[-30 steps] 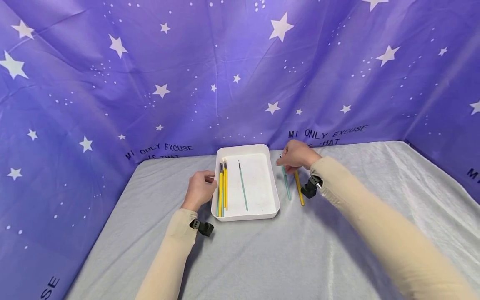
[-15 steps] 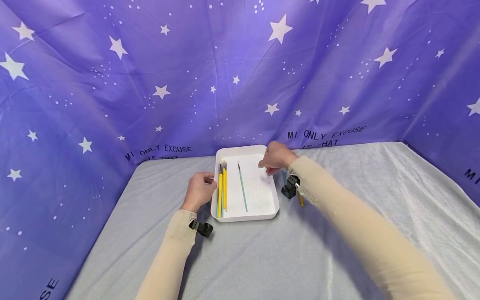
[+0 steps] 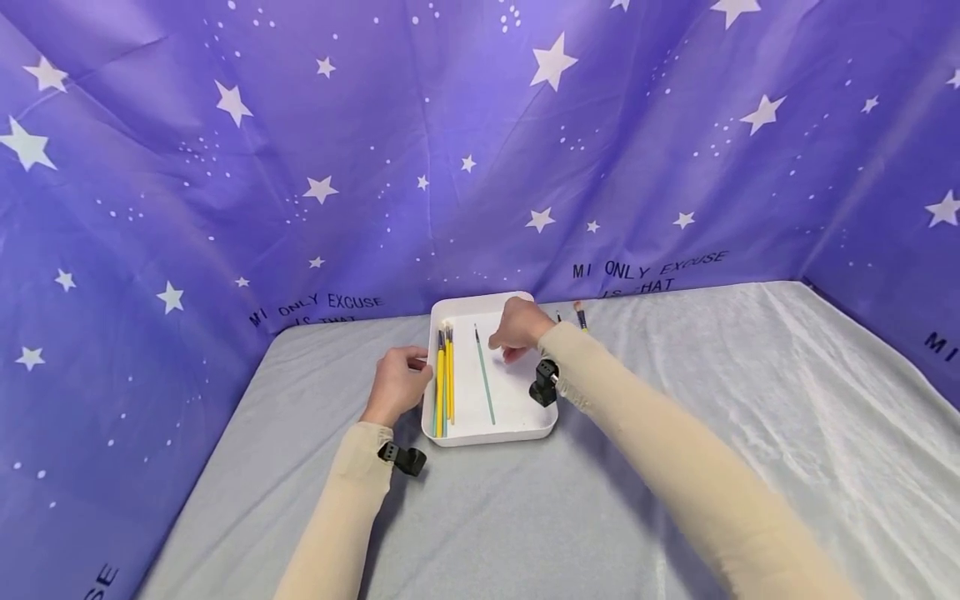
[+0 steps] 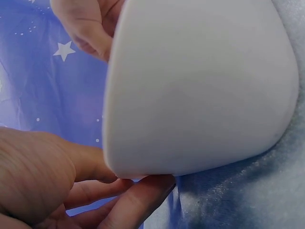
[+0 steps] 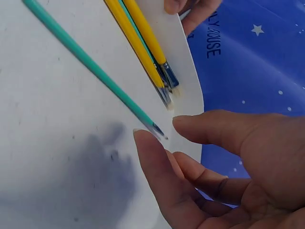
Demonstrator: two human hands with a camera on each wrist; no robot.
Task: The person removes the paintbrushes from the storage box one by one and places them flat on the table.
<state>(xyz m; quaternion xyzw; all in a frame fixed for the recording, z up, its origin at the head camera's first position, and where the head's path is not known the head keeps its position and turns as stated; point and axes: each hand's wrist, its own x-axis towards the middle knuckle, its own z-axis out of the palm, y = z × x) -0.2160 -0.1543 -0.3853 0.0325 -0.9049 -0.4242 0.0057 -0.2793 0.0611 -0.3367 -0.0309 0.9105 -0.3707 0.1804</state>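
While parted and empty, right fingers (image 5: 164, 179) near teal paintbrush (image 5: 97, 70), left fingers (image 4: 143, 198) in a pinch on white tray (image 4: 190, 95).

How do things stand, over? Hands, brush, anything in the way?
Left hand pinching white tray at its edge. Right hand, empty, near lone teal brush. Brush lying in tray, not held. Nothing seen between hand and brush.

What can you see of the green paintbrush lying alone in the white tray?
The green paintbrush has a slim, smooth handle, probably painted wood, with a small dark tip that ends pale. It lies slightly slanted on the floor of the white tray, tip toward the curtain, apart from the bunched paintbrushes at the left wall. The right hand is near its tip, neither gripping nor visibly touching it.
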